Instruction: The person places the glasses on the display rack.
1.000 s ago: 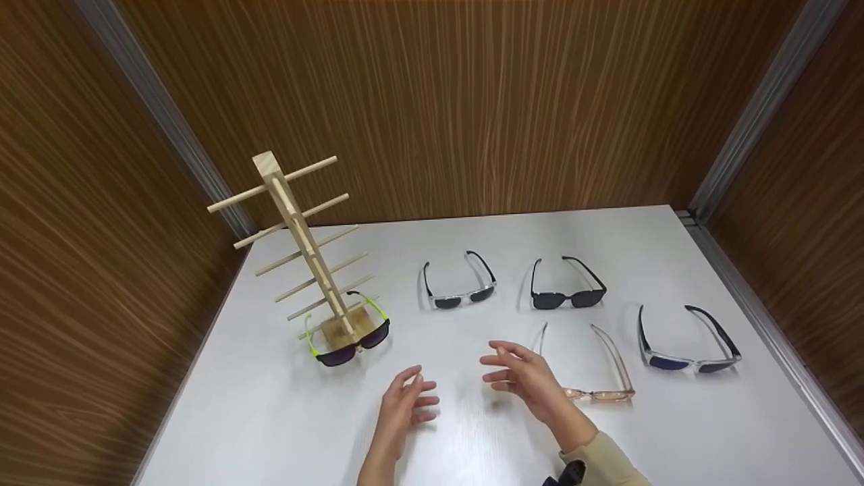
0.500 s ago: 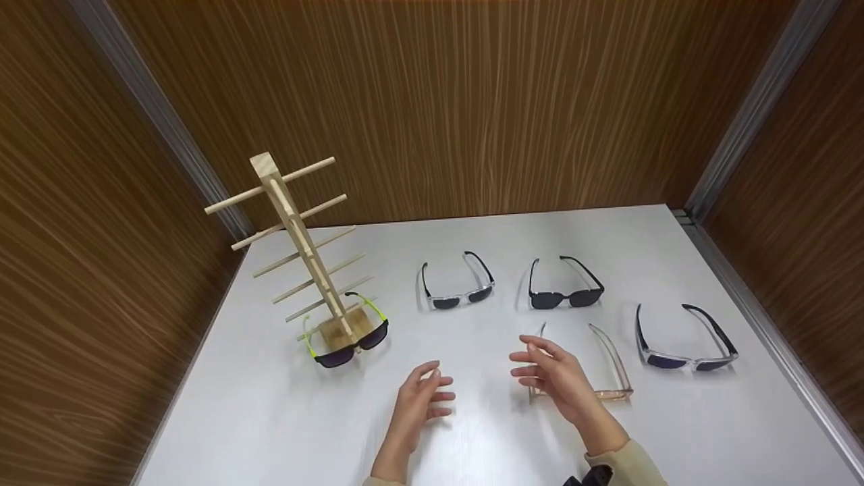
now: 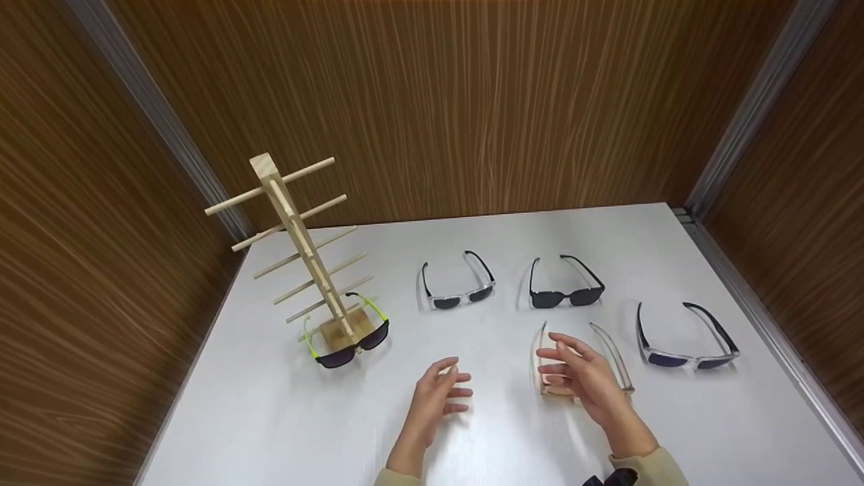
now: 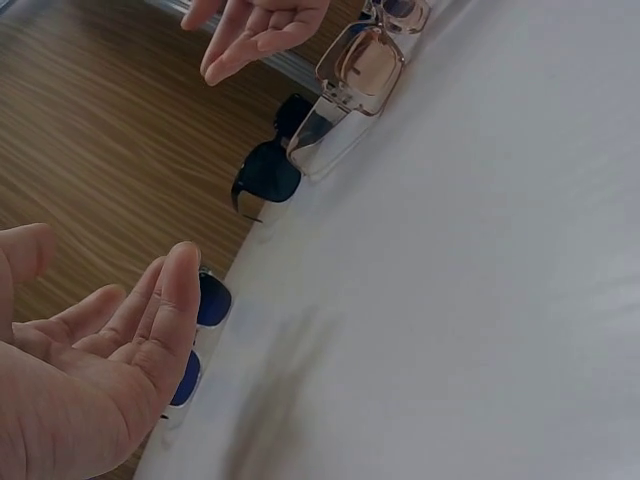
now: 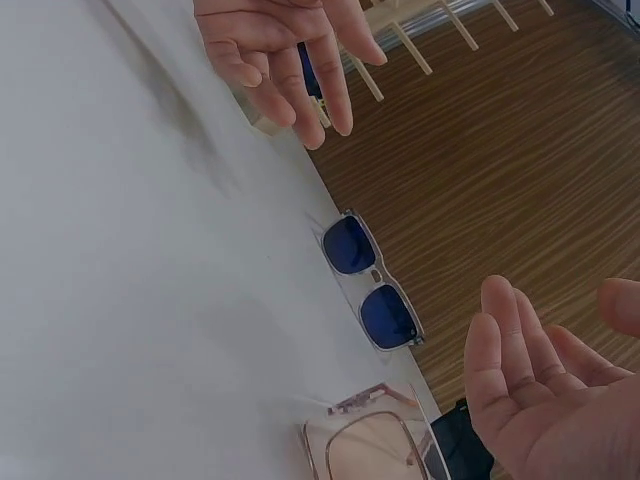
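My right hand [image 3: 584, 375] hovers over the eyeglasses with a clear peach frame [image 3: 621, 368], hiding part of their front. Its fingers are loosely bent and hold nothing. To the left, my left hand [image 3: 437, 399] hangs above the white table [image 3: 304, 432], relaxed, with nothing in it. In the left wrist view the peach eyeglasses [image 4: 362, 70] lie beyond that hand. A wooden stand [image 3: 297, 226] with several crossbars is at the left. Sunglasses with yellow-green temples [image 3: 354, 345] hang low on it.
Behind the hands lie clear-framed sunglasses [image 3: 462, 299] and black sunglasses [image 3: 567, 298]. Another clear-framed pair with dark temples [image 3: 692, 361] lies at the right. Wood-grain panels [image 3: 459, 108] enclose the table at the back and both sides.
Both hands have moved to the right. My right hand has come from the left of the peach eyeglasses to above them. The stand and the glasses stay where they were.
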Action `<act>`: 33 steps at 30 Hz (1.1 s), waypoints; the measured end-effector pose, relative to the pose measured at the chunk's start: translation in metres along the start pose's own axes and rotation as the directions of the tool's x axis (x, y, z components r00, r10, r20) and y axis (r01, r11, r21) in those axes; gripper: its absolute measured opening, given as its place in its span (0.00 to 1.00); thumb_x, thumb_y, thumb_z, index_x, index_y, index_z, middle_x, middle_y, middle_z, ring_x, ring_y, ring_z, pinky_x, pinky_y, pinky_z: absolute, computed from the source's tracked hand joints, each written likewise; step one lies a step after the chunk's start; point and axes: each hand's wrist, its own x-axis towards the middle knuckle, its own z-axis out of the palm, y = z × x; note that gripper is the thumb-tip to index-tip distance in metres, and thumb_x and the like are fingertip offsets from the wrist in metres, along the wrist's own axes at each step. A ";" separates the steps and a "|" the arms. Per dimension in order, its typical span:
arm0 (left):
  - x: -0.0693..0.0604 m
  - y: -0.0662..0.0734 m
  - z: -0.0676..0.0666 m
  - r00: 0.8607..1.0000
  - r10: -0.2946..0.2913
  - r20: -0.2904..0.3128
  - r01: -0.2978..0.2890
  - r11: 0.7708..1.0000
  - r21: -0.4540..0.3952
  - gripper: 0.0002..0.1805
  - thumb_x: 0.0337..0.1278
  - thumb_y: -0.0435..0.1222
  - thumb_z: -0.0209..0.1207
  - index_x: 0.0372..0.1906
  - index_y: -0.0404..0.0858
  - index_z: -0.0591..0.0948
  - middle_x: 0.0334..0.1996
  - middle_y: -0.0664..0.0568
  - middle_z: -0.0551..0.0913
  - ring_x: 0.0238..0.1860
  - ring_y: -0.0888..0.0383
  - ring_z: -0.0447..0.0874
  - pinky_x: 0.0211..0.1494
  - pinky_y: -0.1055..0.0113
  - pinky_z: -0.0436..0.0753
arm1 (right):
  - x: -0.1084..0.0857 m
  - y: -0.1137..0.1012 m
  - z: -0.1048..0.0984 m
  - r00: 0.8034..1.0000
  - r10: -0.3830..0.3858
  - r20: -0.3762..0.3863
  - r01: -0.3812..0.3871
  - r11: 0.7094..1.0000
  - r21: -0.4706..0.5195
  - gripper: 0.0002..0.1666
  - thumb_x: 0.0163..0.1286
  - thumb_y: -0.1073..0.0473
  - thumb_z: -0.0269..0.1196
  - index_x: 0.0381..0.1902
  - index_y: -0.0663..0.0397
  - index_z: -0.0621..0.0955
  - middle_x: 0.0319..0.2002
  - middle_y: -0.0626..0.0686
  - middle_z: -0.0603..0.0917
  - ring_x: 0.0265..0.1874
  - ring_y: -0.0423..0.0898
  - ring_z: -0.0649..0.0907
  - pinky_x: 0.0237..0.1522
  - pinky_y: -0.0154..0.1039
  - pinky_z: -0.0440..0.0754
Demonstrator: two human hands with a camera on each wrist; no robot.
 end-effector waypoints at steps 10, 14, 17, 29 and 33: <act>0.006 0.002 0.014 0.999 0.029 0.030 -0.030 0.999 0.033 0.28 0.64 0.48 0.53 0.63 0.36 0.66 0.44 0.44 0.81 0.40 0.47 0.83 0.37 0.58 0.83 | -0.011 -0.004 -0.017 0.992 0.001 -0.127 0.002 1.000 0.025 0.23 0.71 0.56 0.55 0.61 0.57 0.69 0.42 0.55 0.84 0.36 0.51 0.84 0.39 0.40 0.81; 0.010 0.000 0.021 0.999 0.027 0.045 -0.028 0.999 0.034 0.28 0.63 0.47 0.55 0.62 0.36 0.67 0.44 0.44 0.81 0.40 0.47 0.83 0.37 0.58 0.83 | -0.019 -0.010 -0.026 0.985 -0.031 -0.167 0.036 0.999 0.026 0.20 0.71 0.56 0.55 0.58 0.54 0.72 0.41 0.53 0.85 0.35 0.50 0.84 0.39 0.41 0.81; 0.013 -0.001 0.028 0.998 0.026 0.055 -0.027 0.999 0.031 0.30 0.61 0.48 0.57 0.62 0.36 0.68 0.44 0.43 0.81 0.39 0.48 0.83 0.37 0.59 0.83 | -0.025 -0.014 -0.035 0.983 -0.074 -0.165 0.078 0.997 0.016 0.17 0.71 0.55 0.55 0.56 0.51 0.74 0.40 0.52 0.85 0.35 0.49 0.85 0.38 0.40 0.82; 0.023 -0.008 0.059 0.998 -0.001 0.058 -0.002 0.999 0.048 0.27 0.60 0.47 0.58 0.58 0.36 0.71 0.41 0.45 0.83 0.35 0.51 0.84 0.33 0.61 0.83 | -0.046 -0.019 -0.067 0.979 -0.134 -0.156 0.144 0.988 0.049 0.14 0.72 0.55 0.53 0.53 0.43 0.77 0.40 0.50 0.86 0.36 0.47 0.85 0.39 0.39 0.82; 0.026 -0.011 0.069 0.999 -0.029 0.046 0.027 0.999 0.040 0.23 0.60 0.46 0.58 0.55 0.37 0.74 0.39 0.47 0.83 0.35 0.51 0.84 0.32 0.62 0.83 | -0.050 -0.021 -0.076 0.975 -0.121 -0.189 0.132 0.990 0.046 0.14 0.71 0.54 0.54 0.53 0.43 0.76 0.40 0.49 0.86 0.37 0.46 0.85 0.41 0.39 0.81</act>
